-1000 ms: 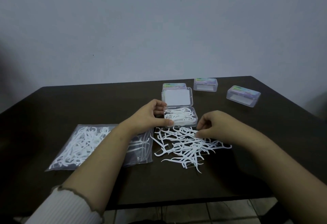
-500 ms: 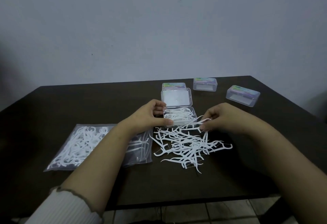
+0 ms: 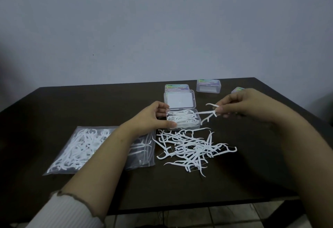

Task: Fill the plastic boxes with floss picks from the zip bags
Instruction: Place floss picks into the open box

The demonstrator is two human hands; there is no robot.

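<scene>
We steady the open box [image 3: 182, 121] with our left hand [image 3: 153, 117], thumb at its near corner and fingers [image 3: 163, 107] curled round its far left edge, presumably so it does not slide as picks go in; its lid [image 3: 179, 99] lies flat behind it; our right hand [image 3: 241, 104] hovers just right of the box, its fingers [image 3: 220, 109] pinching a small bunch of floss picks [image 3: 209, 115], two or three as far as we can tell, heads toward the box, seemingly to lay them alongside those already inside; a loose pile of picks [image 3: 191, 147] lies on the tabletop [image 3: 234, 182] just before the box, within easy reach, too tangled to count; one zip bag [image 3: 86, 149] with picks in it lies to the left, partly under our forearm; we count four boxes: the open one, a closed box [image 3: 177, 87] touching its lid, another closed box [image 3: 208, 86] further right, and a fourth box [image 3: 237, 89] mostly hidden behind our right hand.
</scene>
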